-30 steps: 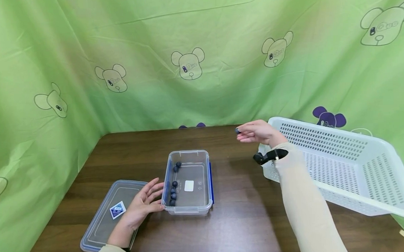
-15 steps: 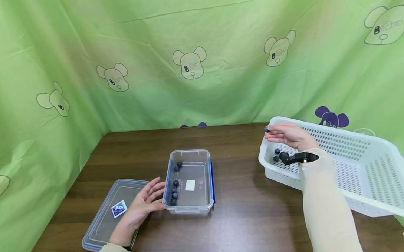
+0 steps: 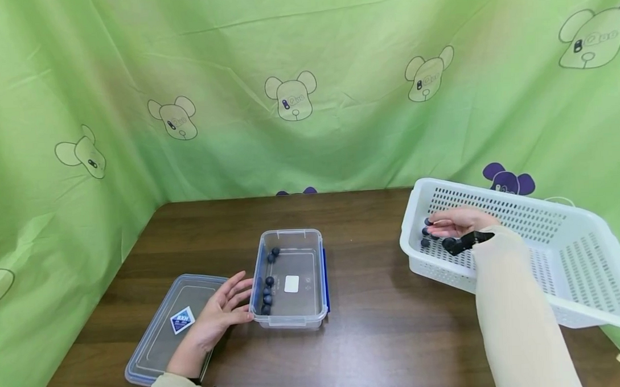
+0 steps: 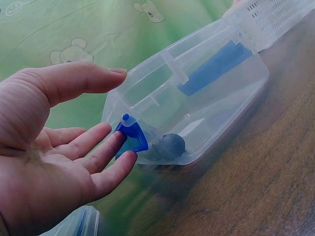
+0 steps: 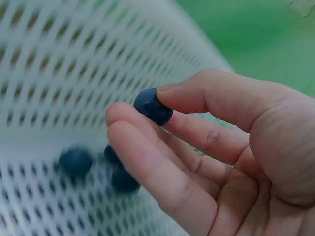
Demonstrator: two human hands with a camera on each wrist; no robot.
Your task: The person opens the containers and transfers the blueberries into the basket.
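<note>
Head view: right hand (image 3: 454, 222) is inside the white perforated plastic basket (image 3: 573, 230) at its left end, fingers pinched on a small dark blue round berry (image 3: 428, 221); a few more loose dark berries (image 3: 424, 238) lie on the basket floor just beside it. The basket sits tilted at the right of the dark brown wooden surface (image 3: 366, 339). Left hand (image 3: 219, 316) rests with straight, relaxed fingers against the left wall of the clear rectangular plastic container (image 3: 292, 274), which holds a row of dark berries (image 3: 267, 294) along its left side. A clear flat plastic lid with a blue label (image 3: 163, 329) lies under the left wrist. Green cloth with bear prints (image 3: 296, 97) hangs behind.

Left wrist view: left hand (image 4: 54, 167) is open, fingers (image 4: 106, 147) touching the container's blue clasp (image 4: 132, 135); thumb above the rim. One berry shows through the wall.

Right wrist view: thumb and fingers (image 5: 147, 162) grip one berry (image 5: 152, 106) over the basket mesh; three blurred berries lie below.
</note>
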